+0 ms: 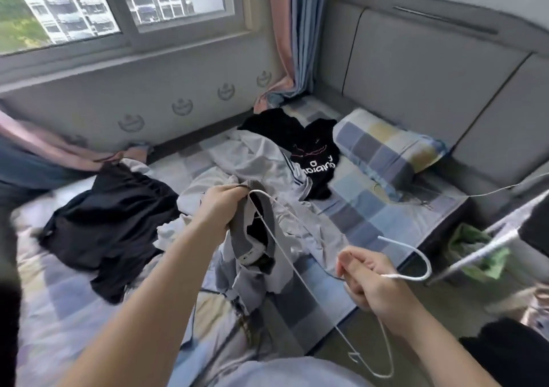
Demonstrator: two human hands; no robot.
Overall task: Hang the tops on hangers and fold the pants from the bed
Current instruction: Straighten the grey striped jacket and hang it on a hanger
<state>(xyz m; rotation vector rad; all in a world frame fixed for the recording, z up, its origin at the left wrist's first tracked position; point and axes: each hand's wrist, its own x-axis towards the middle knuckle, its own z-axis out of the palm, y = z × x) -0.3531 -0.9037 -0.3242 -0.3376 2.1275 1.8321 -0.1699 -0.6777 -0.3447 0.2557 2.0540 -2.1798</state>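
dark shape [9,312] blurred at left edge, rack [487,245] cut off right

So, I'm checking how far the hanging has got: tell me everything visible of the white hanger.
The white hanger is thin and wire-like, its hook curving to the right. The right hand pinches it just below the hook. One arm slants up-left, its rounded end at the grey collar of the pale top that the left hand grips. The other end hangs low.

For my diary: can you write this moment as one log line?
left hand: grips grey-collared pale top | right hand: holds white wire hanger | hanger tip at collar
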